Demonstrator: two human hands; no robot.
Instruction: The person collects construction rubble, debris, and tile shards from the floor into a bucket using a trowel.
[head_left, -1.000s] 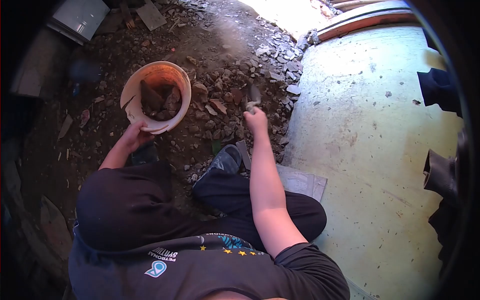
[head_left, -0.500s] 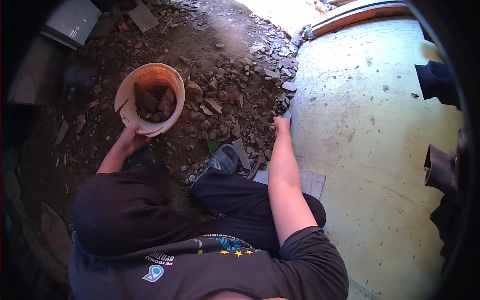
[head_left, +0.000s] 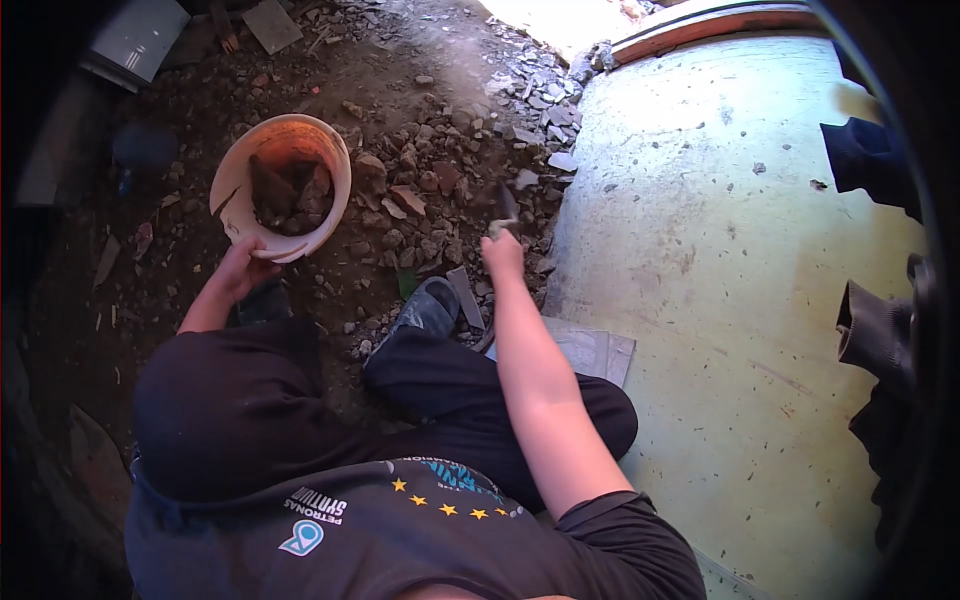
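A white bucket [head_left: 338, 185] with a broken rim leans toward me on the dirt, with chunks of rubble [head_left: 290, 190] inside. My left hand [head_left: 243, 270] is closed on its near rim. My right hand [head_left: 503, 252] grips a small trowel [head_left: 508, 205], its dark blade pointing away from me over the broken stones. Only part of the trowel shows, as my fingers cover the handle. Loose rubble [head_left: 420, 180] lies between the bucket and the trowel.
At the right a pale, speckled board [head_left: 700, 230] covers the ground. Broken tile pieces [head_left: 560, 115] line its far left edge. Flat tiles [head_left: 590, 350] lie beside my right knee. My sandalled foot [head_left: 425, 308] rests near the rubble. Dark boots [head_left: 870, 325] stand at the right edge.
My right hand has moved left with the trowel, from the board's edge to over the rubble. My left hand keeps its hold on the bucket rim; the whole view has shifted slightly.
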